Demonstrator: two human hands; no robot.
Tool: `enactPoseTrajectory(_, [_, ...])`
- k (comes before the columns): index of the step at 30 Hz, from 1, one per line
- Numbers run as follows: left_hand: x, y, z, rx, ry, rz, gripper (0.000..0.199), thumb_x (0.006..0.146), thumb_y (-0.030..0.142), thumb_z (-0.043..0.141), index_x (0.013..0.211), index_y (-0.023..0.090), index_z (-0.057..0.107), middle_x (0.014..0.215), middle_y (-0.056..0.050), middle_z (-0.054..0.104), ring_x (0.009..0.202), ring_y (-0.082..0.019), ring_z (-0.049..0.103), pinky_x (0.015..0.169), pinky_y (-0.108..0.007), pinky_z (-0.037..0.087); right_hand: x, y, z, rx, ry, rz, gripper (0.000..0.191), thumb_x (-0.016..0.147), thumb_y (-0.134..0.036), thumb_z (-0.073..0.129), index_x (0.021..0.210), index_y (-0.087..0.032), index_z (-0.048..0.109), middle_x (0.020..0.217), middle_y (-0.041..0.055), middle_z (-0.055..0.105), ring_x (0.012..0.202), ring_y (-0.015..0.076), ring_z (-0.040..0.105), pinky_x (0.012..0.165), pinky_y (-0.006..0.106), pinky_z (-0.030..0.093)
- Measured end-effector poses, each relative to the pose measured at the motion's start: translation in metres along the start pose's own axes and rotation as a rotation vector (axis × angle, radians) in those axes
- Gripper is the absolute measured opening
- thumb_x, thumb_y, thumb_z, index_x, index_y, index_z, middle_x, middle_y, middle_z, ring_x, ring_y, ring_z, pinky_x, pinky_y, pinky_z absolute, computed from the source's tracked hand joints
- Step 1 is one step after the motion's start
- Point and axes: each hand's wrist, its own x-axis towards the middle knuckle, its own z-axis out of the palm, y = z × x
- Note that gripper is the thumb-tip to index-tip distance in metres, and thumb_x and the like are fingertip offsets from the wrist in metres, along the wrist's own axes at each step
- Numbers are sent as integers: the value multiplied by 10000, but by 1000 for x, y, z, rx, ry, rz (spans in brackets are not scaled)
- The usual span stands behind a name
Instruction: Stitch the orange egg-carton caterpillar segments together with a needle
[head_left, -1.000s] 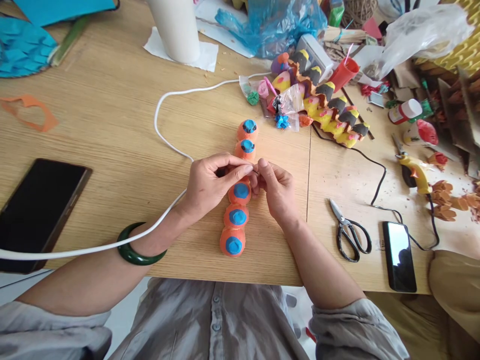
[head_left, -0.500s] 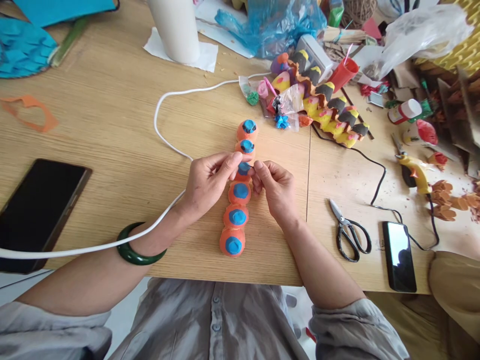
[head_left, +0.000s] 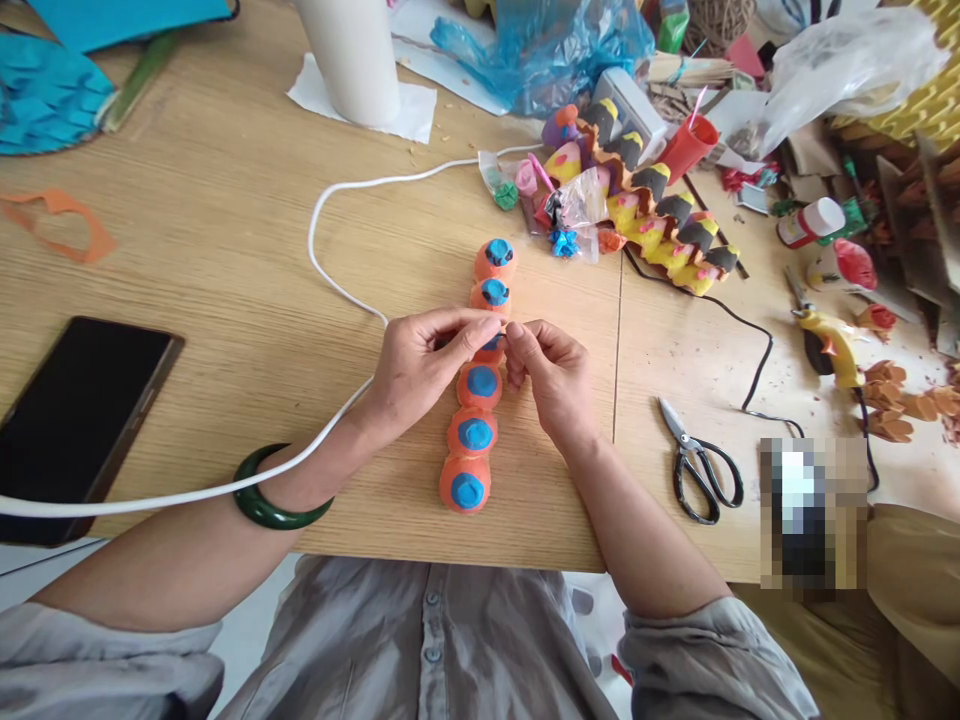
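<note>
A row of joined orange egg-carton-like bumps [head_left: 475, 400], each topped with a flat blue patch, runs lengthwise on the table before me. The two farthest blue patches [head_left: 495, 292] carry small black marks. Over the third bump, my left hand [head_left: 429, 358] and my right hand [head_left: 553, 378] meet at the fingertips. Between them is a thin black strip [head_left: 501, 340], small and partly hidden; its material is unclear. Both hands are closed in a pinch on it. The nearer blue patches are plain.
A white cable [head_left: 330, 190] crosses my left forearm. Black-handled scissors [head_left: 705, 470] lie to the right, a dark phone [head_left: 82, 420] to the left. Painted carton pieces [head_left: 660, 220], small plastic bags [head_left: 577, 205] and a yellow glue gun [head_left: 832, 345] are farther off. A white roll [head_left: 349, 65] stands behind.
My left hand has shifted slightly right, so its fingertips now meet those of my right hand over the third bump. The right hand has barely moved.
</note>
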Motion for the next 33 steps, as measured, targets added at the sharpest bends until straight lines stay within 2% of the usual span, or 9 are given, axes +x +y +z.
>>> enactPoseTrajectory(3, [0, -2, 1, 14, -13, 24, 179, 883, 394, 788, 950, 241, 852, 925, -29, 823, 847, -200, 747, 777, -297, 601, -1, -1, 1, 2, 3, 0, 427, 851, -582, 799, 674, -227, 644, 549, -59, 543, 484, 83, 477, 467, 242, 397])
enactPoseTrajectory(9, [0, -3, 2, 37, 19, 72, 103, 912, 324, 767, 913, 260, 848, 918, -7, 835, 857, -196, 772, 823, -304, 621, -2, -5, 2, -38, -22, 18, 523, 925, -685, 644, 631, -254, 606, 585, -28, 545, 516, 122, 487, 499, 288, 456])
enactPoseTrajectory(11, [0, -1, 2, 47, 35, 64, 99, 914, 321, 766, 912, 265, 847, 931, -5, 838, 876, -202, 778, 842, -313, 626, -2, -5, 2, -38, -19, 17, 506, 911, -686, 663, 642, -259, 626, 592, -26, 552, 530, 126, 492, 500, 285, 464])
enactPoseTrajectory(14, [0, 0, 2, 65, 64, 57, 90, 912, 311, 768, 906, 265, 845, 920, -2, 839, 860, -199, 780, 827, -307, 627, -2, -5, 1, -42, -20, 12, 429, 893, -650, 713, 697, -270, 680, 597, -29, 558, 533, 129, 499, 501, 285, 476])
enactPoseTrajectory(19, [0, 0, 1, 77, 76, 54, 93, 910, 308, 768, 914, 250, 841, 931, -5, 839, 865, -194, 775, 818, -289, 613, -2, -4, 1, -23, 3, 14, 418, 913, -642, 685, 704, -280, 688, 604, -33, 550, 515, 123, 493, 483, 284, 462])
enactPoseTrajectory(23, [0, 0, 1, 90, 69, 43, 109, 906, 323, 764, 909, 244, 839, 921, -8, 831, 855, -185, 760, 805, -273, 595, -3, -4, 2, -29, 7, 26, 368, 863, -602, 766, 713, -277, 683, 615, -40, 571, 524, 120, 495, 497, 282, 478])
enactPoseTrajectory(28, [0, 0, -1, 105, 50, 24, 232, 965, 390, 675, 937, 241, 850, 799, 4, 775, 710, -148, 673, 669, -252, 537, -3, -4, 2, -9, 11, 9, 358, 838, -588, 802, 726, -267, 689, 600, -50, 571, 520, 108, 491, 491, 262, 473])
enactPoseTrajectory(31, [0, -1, -2, 93, 50, 19, 287, 991, 438, 635, 1024, 253, 852, 818, -1, 762, 712, -149, 650, 660, -255, 523, -2, -3, 2, -8, 36, 29, 355, 827, -594, 808, 717, -276, 695, 587, -47, 571, 511, 113, 484, 479, 267, 470])
enactPoseTrajectory(33, [0, -2, -1, 94, 48, -4, 296, 983, 460, 642, 1011, 254, 852, 829, -8, 764, 737, -161, 663, 676, -262, 534, -2, -3, 1, -8, 47, 42, 361, 819, -596, 816, 713, -274, 694, 578, -47, 569, 510, 115, 486, 481, 267, 476])
